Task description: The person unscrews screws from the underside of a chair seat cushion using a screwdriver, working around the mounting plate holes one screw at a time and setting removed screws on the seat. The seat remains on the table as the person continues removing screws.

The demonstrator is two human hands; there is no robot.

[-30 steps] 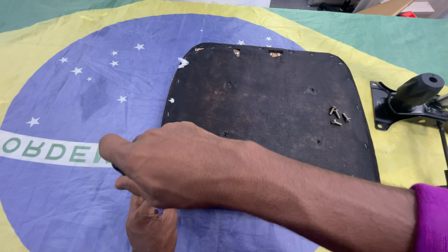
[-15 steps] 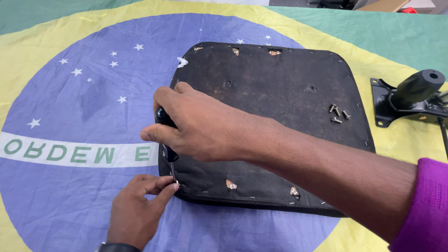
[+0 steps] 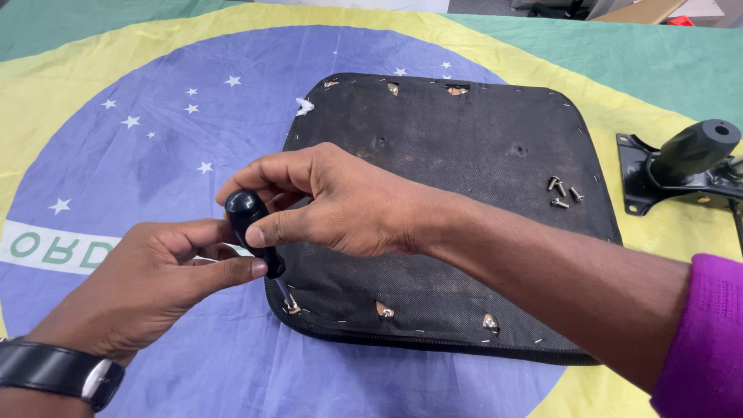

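Head view, looking down.

Centre of frame: right hand (image 3: 340, 205), reaching in from lower right, purple sleeve cuff (image 3: 700, 340) at the frame's right edge. Fingers curled shut around black-handled screwdriver (image 3: 255, 236), rounded handle end poking out past the thumb. Shaft angled down and to the right, tip set on a screw (image 3: 293, 308) at the lower-left corner of the seat pad.

Lower left: left hand (image 3: 147, 282), dark wristwatch (image 3: 58, 371) on the wrist. Loosely curled, thumb and fingers lying against the lower part of the screwdriver handle, touching rather than gripping hard; exact closure hard to tell behind the right hand.

Centre to right: black chair seat pad (image 3: 457, 155), underside up, flat, fabric stapled round the edge. Small torn openings with metal fittings showing along the top edge and the bottom edge. Scrap of white stuff (image 3: 305, 106) at its upper-left corner.

On the pad, right side: three or four loose screws (image 3: 563, 192) in a small cluster, well apart from both hands.

Far right, beside the pad but not touching: black metal chair mechanism (image 3: 681, 166) with a thick cylindrical socket tilted upward.

Underneath everything: large flag (image 3: 116, 101) as a cover over the tabletop, blue disc with white stars, white band with lettering at left, yellow around it, green at the top corners.
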